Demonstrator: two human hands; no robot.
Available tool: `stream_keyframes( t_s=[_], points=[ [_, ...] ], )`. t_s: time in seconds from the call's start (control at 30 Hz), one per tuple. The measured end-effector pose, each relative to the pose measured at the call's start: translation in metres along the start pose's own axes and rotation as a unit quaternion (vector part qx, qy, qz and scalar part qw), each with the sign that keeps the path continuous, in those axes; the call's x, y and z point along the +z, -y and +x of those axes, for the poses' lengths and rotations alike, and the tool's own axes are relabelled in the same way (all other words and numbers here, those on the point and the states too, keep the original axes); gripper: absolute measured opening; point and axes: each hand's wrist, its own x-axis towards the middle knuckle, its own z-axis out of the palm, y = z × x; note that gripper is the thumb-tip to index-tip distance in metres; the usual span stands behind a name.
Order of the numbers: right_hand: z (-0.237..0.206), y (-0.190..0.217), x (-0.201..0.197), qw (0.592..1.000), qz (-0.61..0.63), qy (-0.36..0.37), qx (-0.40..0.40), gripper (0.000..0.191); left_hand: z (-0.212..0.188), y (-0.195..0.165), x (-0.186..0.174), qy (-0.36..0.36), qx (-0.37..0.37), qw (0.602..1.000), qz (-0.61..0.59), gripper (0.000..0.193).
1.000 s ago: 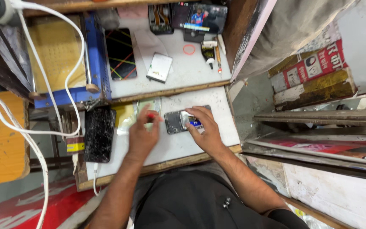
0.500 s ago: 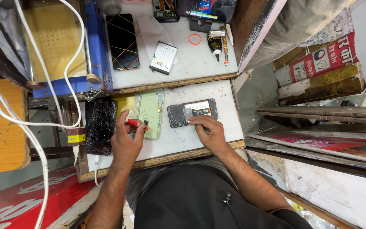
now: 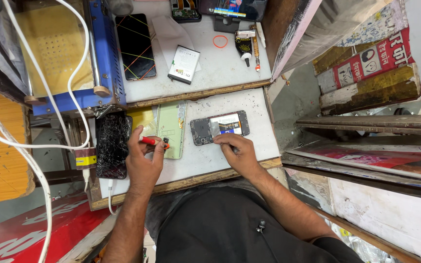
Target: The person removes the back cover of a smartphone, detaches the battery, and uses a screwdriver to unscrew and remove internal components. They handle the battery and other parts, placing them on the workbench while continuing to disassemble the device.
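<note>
An opened phone (image 3: 220, 127) with its inner parts showing lies flat on the white work board (image 3: 264, 141). My right hand (image 3: 235, 151) rests just in front of it, fingertips touching its near edge. My left hand (image 3: 143, 158) is shut on a red-handled screwdriver (image 3: 152, 141), its tip pointing right. Just beyond that hand lies a pale green phone back cover (image 3: 171, 127), next to a yellow sheet (image 3: 142, 122).
A cracked black phone screen (image 3: 113, 145) lies at the board's left edge. The upper shelf holds a dark phone (image 3: 135, 46), a battery (image 3: 183, 64), a glue tube (image 3: 244, 47), a red rubber band (image 3: 220, 41) and a blue press frame (image 3: 104, 58). White cables (image 3: 30, 68) hang left.
Both hands have drawn back from the opened phone toward me. My right hand has slid from on top of it to its near edge. The view has shifted, showing more of the board.
</note>
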Motion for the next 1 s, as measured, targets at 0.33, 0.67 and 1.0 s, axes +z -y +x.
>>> stream_keyframes(
  t_s=[0.33, 0.67, 1.0],
  points=[
    [0.003, 0.015, 0.01, 0.99, -0.021, 0.083, 0.112, 0.027, -0.006, -0.022, 0.031, 0.062, -0.056, 0.976, -0.199, 0.069],
    [-0.001, 0.009, 0.004, 0.988, 0.019, 0.103, 0.115, 0.022, -0.014, -0.037, 0.058, 0.099, 0.008, 0.964, -0.246, 0.065],
    [-0.002, 0.009, 0.003, 0.988, -0.003, 0.102, 0.12, 0.02, -0.015, -0.042, 0.057, 0.098, 0.031, 0.972, -0.213, 0.064]
  ],
)
